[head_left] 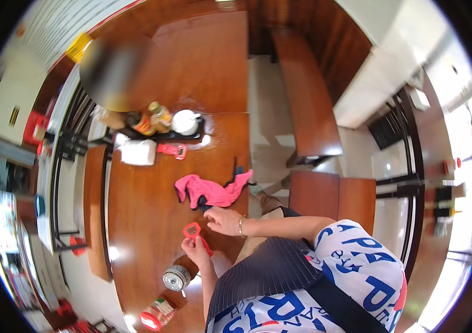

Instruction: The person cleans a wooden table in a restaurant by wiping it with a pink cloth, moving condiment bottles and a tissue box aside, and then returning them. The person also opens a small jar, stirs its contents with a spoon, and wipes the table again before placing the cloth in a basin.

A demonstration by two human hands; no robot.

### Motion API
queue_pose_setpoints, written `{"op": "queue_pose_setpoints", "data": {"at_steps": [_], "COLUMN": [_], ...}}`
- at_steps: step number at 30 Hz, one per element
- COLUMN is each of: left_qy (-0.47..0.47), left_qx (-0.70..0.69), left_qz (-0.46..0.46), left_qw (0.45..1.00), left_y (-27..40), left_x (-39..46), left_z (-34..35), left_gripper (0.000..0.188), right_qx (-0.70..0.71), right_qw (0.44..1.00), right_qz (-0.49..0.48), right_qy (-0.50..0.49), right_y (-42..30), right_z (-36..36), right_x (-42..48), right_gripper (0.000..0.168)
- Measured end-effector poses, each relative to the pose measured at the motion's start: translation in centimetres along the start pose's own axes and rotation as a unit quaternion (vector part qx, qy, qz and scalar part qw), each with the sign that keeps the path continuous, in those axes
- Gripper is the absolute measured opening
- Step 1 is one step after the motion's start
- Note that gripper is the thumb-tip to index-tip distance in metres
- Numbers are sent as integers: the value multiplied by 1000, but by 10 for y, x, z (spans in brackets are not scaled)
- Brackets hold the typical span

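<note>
My left hand point(196, 249) holds a small red packet point(192, 229) with a dark patch, just above the wooden table point(148, 216). My right hand point(221, 220), with a bracelet at the wrist, is at the near edge of a crumpled pink cloth item with black trim point(215, 190); whether its fingers grip the dark edge I cannot tell. A similar red packet point(173, 150) lies farther off, beside a stack of white napkins point(138, 152). Below my left hand stands a patterned lidded jar point(176, 278). Nearer the bottom of the view lies a clear jar with a red lid point(157, 314).
A black tray point(196, 134) holds a white bowl point(185, 122) and sauce bottles point(161, 115) at the table's back left. Wooden benches stand left point(96, 212) and right point(308, 100) of the table. A wooden seat point(315, 193) is close on my right.
</note>
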State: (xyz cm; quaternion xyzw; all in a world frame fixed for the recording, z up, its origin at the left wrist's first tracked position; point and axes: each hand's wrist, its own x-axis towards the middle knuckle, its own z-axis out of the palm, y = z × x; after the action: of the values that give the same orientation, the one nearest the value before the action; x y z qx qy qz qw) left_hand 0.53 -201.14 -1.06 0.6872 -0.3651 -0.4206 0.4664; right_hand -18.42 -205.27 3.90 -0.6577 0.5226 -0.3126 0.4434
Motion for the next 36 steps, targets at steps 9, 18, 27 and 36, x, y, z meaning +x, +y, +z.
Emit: {"op": "queue_pose_setpoints", "data": {"at_steps": [9,18,27,36], "left_qy": [-106,-380,-335,-372], "left_qx": [-165,178,464,450], "left_qz": [-16,170,515,502], "left_qw": [980,891,638,638], "left_y": [87,60,13,8], "left_x": [-55,-49,-61,-47], "left_z": [49,112,123,118], "left_gripper": [26,19,37,28], "right_qx": [108,431,492,367], "right_qw": [981,836,417,283], "right_qz": [61,285,377,-3], "right_qy": [-152,186,665,886], "right_y": [-5,99,181,103], "right_z": [-3,-117,-150,-256], "right_x": [-43,-151,-416,-636], "right_gripper": [28,25,26,60]}}
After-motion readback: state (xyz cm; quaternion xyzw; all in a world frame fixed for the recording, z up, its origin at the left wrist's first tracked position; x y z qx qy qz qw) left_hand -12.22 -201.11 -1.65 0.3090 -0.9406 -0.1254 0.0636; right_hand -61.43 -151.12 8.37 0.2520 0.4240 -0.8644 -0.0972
